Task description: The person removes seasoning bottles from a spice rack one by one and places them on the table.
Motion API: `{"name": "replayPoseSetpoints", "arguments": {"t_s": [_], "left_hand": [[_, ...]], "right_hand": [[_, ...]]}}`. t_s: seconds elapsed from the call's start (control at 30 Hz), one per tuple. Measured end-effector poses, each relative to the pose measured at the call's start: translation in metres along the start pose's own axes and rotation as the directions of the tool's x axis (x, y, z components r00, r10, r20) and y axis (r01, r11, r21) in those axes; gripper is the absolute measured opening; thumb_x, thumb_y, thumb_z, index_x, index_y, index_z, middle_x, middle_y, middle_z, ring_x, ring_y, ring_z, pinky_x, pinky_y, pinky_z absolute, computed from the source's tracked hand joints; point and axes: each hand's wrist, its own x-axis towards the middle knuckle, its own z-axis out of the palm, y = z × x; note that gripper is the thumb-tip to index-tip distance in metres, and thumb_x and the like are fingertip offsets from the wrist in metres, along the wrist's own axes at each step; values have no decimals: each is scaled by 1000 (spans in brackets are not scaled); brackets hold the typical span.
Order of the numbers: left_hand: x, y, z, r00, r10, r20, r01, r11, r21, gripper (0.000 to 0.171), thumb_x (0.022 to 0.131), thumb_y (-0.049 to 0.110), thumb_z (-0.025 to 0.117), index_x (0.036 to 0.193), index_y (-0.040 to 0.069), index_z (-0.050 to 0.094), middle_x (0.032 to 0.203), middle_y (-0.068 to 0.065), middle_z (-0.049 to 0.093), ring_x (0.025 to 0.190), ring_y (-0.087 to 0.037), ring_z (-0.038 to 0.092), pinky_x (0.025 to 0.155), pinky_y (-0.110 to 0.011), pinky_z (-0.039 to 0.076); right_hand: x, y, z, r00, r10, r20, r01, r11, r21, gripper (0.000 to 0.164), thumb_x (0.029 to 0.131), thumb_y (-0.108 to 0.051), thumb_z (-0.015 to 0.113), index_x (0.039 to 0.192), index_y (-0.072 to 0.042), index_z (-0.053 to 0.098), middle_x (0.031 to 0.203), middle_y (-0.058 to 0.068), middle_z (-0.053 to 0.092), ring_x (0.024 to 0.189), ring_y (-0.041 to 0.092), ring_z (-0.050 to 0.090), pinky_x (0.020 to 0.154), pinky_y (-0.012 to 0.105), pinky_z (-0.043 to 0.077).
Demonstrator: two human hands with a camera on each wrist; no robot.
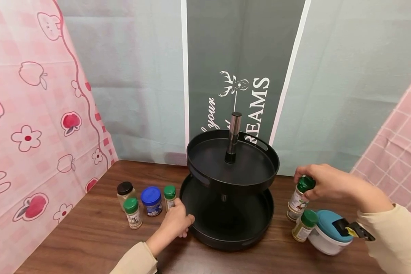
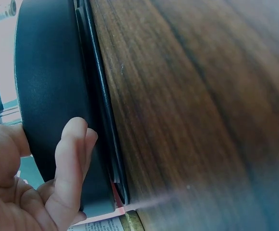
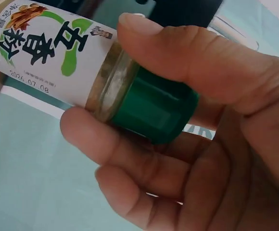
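Observation:
My left hand (image 1: 174, 222) grips the lower tier's rim on a black two-tier round tray (image 1: 233, 238), at its left side. In the left wrist view, fingers (image 2: 72, 159) lie along the outer wall while the thumb goes over the edge. My right hand (image 1: 328, 184) holds a green-capped spice jar (image 1: 297, 201) by its cap and neck, right of the tray. Its white label (image 3: 43, 45) with Chinese characters shows in the right wrist view. Just in front of that jar stands another green-capped jar (image 1: 305, 225). Both tiers bear nothing.
Left of the tray stand a black-capped jar (image 1: 125, 190), a blue-lidded jar (image 1: 152, 201) and two green-capped jars, one front (image 1: 133, 215), one beside my left hand (image 1: 169, 194). A blue-lidded white container (image 1: 328, 239) sits at right. A tall metal post (image 1: 233, 133) rises from the upper tier.

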Motion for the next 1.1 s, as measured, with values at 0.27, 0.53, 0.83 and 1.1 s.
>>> {"name": "replayPoseSetpoints", "arguments": {"t_s": [0.27, 0.53, 0.83, 1.1], "left_hand": [[0, -1, 0, 1000, 5, -15, -5, 1000, -1, 48, 75, 12, 60, 108, -11, 32, 42, -2, 51, 29, -10, 47, 33, -26, 44], [0, -2, 1, 1000, -3, -16, 3, 1000, -2, 52, 75, 12, 60, 111, -12, 30, 41, -2, 51, 29, -10, 47, 33, -27, 44], [0, 0, 2, 1000, 3, -23, -3, 1000, 6, 54, 75, 13, 59, 113, -13, 30, 41, -1, 51, 29, -9, 47, 33, -26, 44], [-1, 0, 1, 1000, 7, -30, -7, 1000, 4, 53, 75, 13, 60, 111, -12, 31, 41, -1, 51, 29, -9, 46, 33, -26, 44]], "right_hand": [[-2, -1, 17, 999, 37, 11, -38, 998, 60, 33, 63, -10, 74, 90, -16, 57, 75, -1, 55, 61, 11, 49, 46, 25, 46], [2, 4, 38, 999, -27, 40, 25, 999, 33, 31, 66, -16, 76, 91, -17, 57, 75, -6, 55, 61, 7, 48, 49, 26, 46], [3, 8, 62, 996, -79, 51, 76, 995, 64, 31, 67, -17, 75, 91, -18, 55, 74, -8, 55, 60, 4, 48, 48, 26, 45], [3, 9, 79, 992, -117, 49, 112, 989, 94, 31, 68, -10, 73, 93, -17, 56, 72, -10, 53, 57, 3, 45, 46, 24, 42]]}}
